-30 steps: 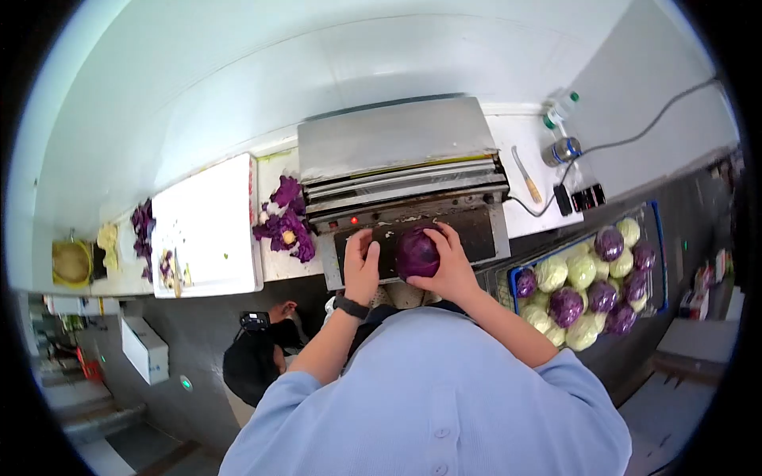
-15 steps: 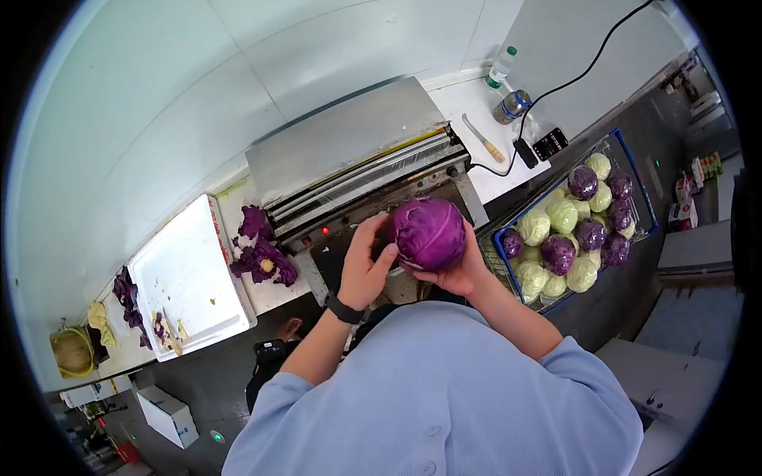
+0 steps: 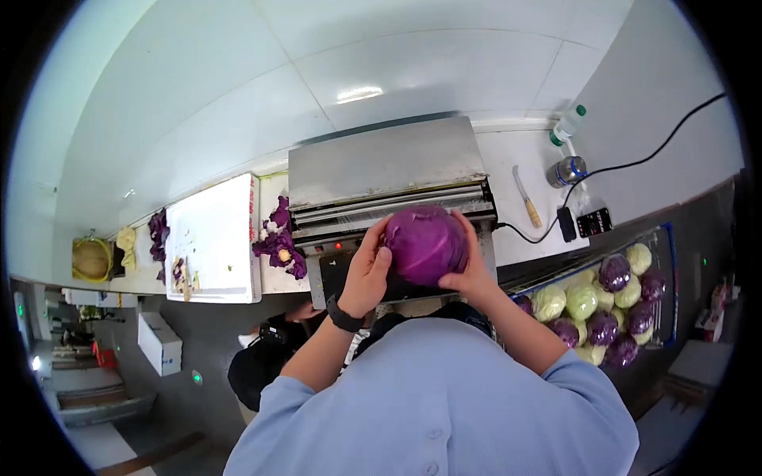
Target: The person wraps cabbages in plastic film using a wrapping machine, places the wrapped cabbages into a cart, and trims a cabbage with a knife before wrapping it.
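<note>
A round purple cabbage [image 3: 426, 246] is held between my two hands, in front of my chest. My left hand [image 3: 367, 271], with a dark band at the wrist, presses on its left side. Around its right side and lower edge curve the fingers of my right hand [image 3: 474, 266]. Just beyond the cabbage stands a metal film-wrapping machine [image 3: 387, 163] with a roll of clear film and a small red light. The cabbage covers part of the machine's front and its dark plate [image 3: 340, 278].
Loose purple leaves [image 3: 282, 242] lie left of the machine, beside a white tray [image 3: 214, 230] with scraps. On the right counter are a knife [image 3: 525, 198], phone [image 3: 594, 223], jar [image 3: 566, 171], bottle [image 3: 567, 125] and black cable [image 3: 675, 131]. A blue-rimmed crate [image 3: 672, 285] holds wrapped cabbages.
My view has swung and levelled, so the machine and crate appear shifted. Both hands still hold the cabbage, which now looks turned and sits in front of the film rollers.
</note>
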A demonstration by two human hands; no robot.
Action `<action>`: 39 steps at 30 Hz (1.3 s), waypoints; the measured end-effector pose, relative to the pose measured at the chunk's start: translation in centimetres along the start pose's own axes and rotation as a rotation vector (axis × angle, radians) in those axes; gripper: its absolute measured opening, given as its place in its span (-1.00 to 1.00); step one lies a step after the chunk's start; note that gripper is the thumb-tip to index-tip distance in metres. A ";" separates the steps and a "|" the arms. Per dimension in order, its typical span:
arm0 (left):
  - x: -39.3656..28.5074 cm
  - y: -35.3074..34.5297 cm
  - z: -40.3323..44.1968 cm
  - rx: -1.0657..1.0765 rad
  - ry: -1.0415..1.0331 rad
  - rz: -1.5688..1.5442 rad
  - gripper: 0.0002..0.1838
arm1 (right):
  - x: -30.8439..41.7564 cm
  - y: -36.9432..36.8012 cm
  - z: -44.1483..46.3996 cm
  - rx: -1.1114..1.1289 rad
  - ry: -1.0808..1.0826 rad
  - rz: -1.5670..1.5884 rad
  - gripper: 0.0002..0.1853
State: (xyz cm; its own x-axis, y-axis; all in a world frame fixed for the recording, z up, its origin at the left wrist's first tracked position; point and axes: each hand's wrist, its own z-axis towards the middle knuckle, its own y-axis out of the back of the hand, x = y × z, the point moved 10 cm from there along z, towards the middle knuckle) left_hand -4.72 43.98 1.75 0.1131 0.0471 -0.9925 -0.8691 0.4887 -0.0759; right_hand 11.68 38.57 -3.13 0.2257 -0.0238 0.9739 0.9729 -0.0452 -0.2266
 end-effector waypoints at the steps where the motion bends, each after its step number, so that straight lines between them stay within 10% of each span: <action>1: 0.2 -0.6 0.4 0.011 0.036 -0.043 -0.25 | 1.8 0.8 0.4 0.006 0.064 -0.118 0.43; 12: -1.1 -2.9 0.7 0.008 0.035 0.068 0.15 | 7.4 2.3 -0.5 0.056 0.578 -0.428 0.39; 26: 13.9 -5.0 -3.1 0.180 0.281 0.324 0.00 | -2.9 4.1 -4.5 0.307 0.308 -0.768 0.19; 39: 10.9 -5.1 -2.8 0.117 0.271 0.798 -0.13 | -4.6 3.5 -6.2 -0.137 0.042 -0.715 0.39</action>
State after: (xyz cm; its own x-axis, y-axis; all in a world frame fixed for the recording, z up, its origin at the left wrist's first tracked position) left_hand -0.41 39.54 -8.93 -0.6449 0.2126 -0.7341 -0.5824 0.4853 0.6522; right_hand 13.73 32.30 -8.48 -0.4673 0.0205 0.8839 0.8663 -0.1889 0.4624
